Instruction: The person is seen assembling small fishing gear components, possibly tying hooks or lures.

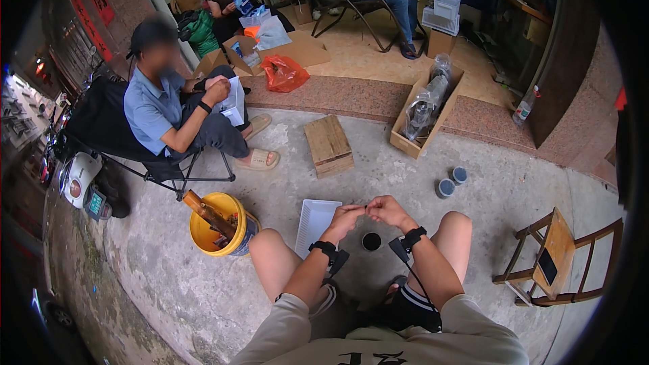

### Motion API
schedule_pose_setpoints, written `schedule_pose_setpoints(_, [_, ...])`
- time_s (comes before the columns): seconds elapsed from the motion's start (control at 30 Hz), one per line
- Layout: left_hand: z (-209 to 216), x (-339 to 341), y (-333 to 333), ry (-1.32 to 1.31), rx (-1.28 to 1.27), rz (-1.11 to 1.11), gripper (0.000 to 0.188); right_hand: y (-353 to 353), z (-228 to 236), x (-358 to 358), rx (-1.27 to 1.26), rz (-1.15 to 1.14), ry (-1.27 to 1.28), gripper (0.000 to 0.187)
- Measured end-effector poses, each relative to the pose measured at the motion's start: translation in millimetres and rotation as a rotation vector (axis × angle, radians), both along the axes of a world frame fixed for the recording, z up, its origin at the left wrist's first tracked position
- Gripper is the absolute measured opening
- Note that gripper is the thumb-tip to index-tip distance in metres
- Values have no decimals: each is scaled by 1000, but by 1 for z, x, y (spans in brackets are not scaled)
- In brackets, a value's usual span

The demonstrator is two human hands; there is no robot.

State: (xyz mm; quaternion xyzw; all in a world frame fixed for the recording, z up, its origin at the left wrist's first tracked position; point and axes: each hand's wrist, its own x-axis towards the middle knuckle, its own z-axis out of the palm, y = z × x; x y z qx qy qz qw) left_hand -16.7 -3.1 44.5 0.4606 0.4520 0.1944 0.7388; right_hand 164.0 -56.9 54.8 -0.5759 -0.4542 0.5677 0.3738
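Note:
My left hand point(344, 222) and my right hand point(389, 212) meet in front of me, between my knees, with fingertips almost touching. Both are closed in a pinch. A tiny dark speck shows between the fingertips, too small to name. Just below my hands, a small round cup point(371, 241) with dark contents stands on the ground. Beside my left hand lies a white slatted plastic tray point(316, 218), partly hidden by my left arm and leg. Black bands with small devices circle both my wrists.
Two cups point(445, 188) with dark contents stand ahead right. A wooden box point(328, 147) and an open carton point(405, 143) lie farther off. A yellow bucket point(247, 246) stands left, a wooden chair point(558, 257) right. A seated person point(152, 98) holds a white container.

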Motion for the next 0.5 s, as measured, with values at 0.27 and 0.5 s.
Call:
schedule_pose_setpoints(0.27, [10,4,0,98,-13,68,26,-11,20,-9,320,-24,-445,11])
schedule_pose_setpoints(0.5, [25,-1,-4,-62,-137,3,31,-15,33,-16,330,-46,-518,12])
